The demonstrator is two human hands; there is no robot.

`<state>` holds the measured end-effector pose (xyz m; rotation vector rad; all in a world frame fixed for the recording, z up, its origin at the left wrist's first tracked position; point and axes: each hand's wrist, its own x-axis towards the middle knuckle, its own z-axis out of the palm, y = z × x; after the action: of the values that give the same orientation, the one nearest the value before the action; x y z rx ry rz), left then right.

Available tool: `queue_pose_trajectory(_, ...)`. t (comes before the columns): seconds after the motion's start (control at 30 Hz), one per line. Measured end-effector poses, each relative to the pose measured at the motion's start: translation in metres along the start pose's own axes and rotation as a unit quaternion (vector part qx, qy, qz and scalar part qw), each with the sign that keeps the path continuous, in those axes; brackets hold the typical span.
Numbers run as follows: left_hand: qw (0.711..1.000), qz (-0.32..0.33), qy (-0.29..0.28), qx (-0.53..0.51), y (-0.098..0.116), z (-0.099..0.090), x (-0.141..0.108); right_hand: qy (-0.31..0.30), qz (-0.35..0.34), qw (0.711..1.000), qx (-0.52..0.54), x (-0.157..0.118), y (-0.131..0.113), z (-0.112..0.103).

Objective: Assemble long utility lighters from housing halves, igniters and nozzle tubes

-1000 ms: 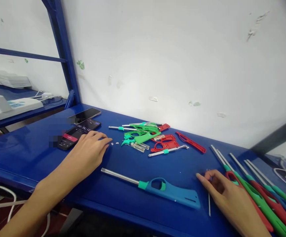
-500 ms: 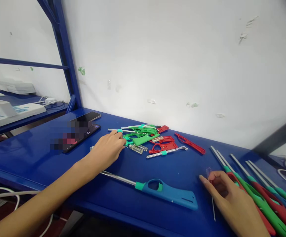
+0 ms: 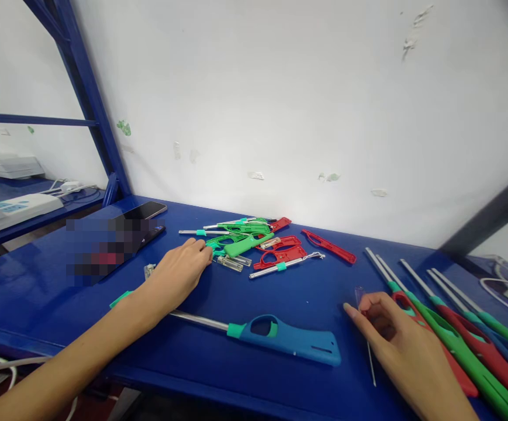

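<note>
My left hand (image 3: 182, 270) reaches to the pile of lighter parts. Its fingers are curled together against small teal pieces (image 3: 215, 248), and its fingertips are hidden. Between the thumb and fingers of my right hand (image 3: 396, 330) is a thin screwdriver (image 3: 372, 365) with a clear purplish handle, its shaft pointing down. A blue long-necked gas lighter (image 3: 289, 340) lies on the table between my hands. Green shell halves (image 3: 249, 244), red shell halves (image 3: 280, 256), clear fuel tanks (image 3: 230, 264) and a metal tube with a teal collar (image 3: 268, 271) make up the pile.
Several assembled lighters (image 3: 459, 345) lie side by side at the right. A red shell half (image 3: 328, 247) rests near the wall. Left of the pile are two phones (image 3: 151, 209), partly blurred. A power strip (image 3: 30, 203) sits on the neighbouring blue table.
The view has shifted, so everything appears farther left. My left forearm has moved slightly, showing a teal piece and a clear part beside it. My right hand keeps its hold on the screwdriver.
</note>
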<state>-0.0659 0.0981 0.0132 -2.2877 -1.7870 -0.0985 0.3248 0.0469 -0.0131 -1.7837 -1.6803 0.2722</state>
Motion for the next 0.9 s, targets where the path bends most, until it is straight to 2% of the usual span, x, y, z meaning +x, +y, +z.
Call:
queue_pose_trajectory(0.1, 1.000, 0.006, 0.023, -0.020, -0.002, -0.002, -0.003, 0.005, -0.002, 1.000, 0.014, -0.001, -0.004, -0.001)
queue_pose_trajectory(0.3, 0.995, -0.007, 0.077, -0.069, -0.014, -0.018, -0.011, 0.042, 0.003, 0.999, 0.006, -0.002, -0.012, -0.006)
queue_pose_trajectory(0.4, 0.995, 0.006, 0.066, -0.078, -0.019, -0.017, -0.014, 0.036, 0.011, 0.999, 0.003, -0.002, -0.012, -0.006)
queue_pose_trajectory(0.63, 0.998, 0.024, 0.045, -0.048, -0.020, -0.001, -0.008, 0.028, 0.012, 1.000, 0.001, -0.002, -0.010, -0.004)
queue_pose_trajectory(0.9, 0.994, 0.034, 0.075, -0.070, -0.011, -0.009, -0.011, 0.034, -0.004, 0.999, 0.020, -0.002, -0.008, -0.004)
